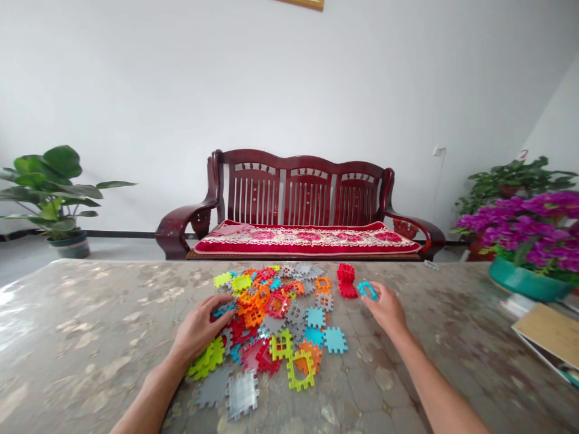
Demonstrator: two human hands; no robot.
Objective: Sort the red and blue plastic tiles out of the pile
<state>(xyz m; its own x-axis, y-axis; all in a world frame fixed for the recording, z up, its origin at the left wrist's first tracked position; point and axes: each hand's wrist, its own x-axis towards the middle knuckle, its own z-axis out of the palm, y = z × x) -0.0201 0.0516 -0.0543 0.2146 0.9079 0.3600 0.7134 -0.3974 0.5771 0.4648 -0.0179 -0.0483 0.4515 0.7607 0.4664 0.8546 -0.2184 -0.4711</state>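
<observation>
A heap of interlocking plastic tiles (274, 325) in orange, grey, red, lime green and blue lies on the table. My left hand (203, 322) rests at the heap's left side, its thumb and fingers closed around a blue tile (222, 310). Pinched in the fingers of my right hand (386, 306) is a light blue frame-shaped tile (367, 290), held to the right of the heap. Just left of that tile stands a small stack of red tiles (347, 280). A lime green frame tile (301, 370) and a clear grey tile (242, 393) lie at the heap's near edge.
The patterned table (113, 313) stretches out to both sides. A teal pot of purple flowers (527, 280) and a flat brown board (547, 331) are at the right. Beyond the table stands a dark red wooden bench (307, 187). One small grey piece (431, 265) lies at the far edge.
</observation>
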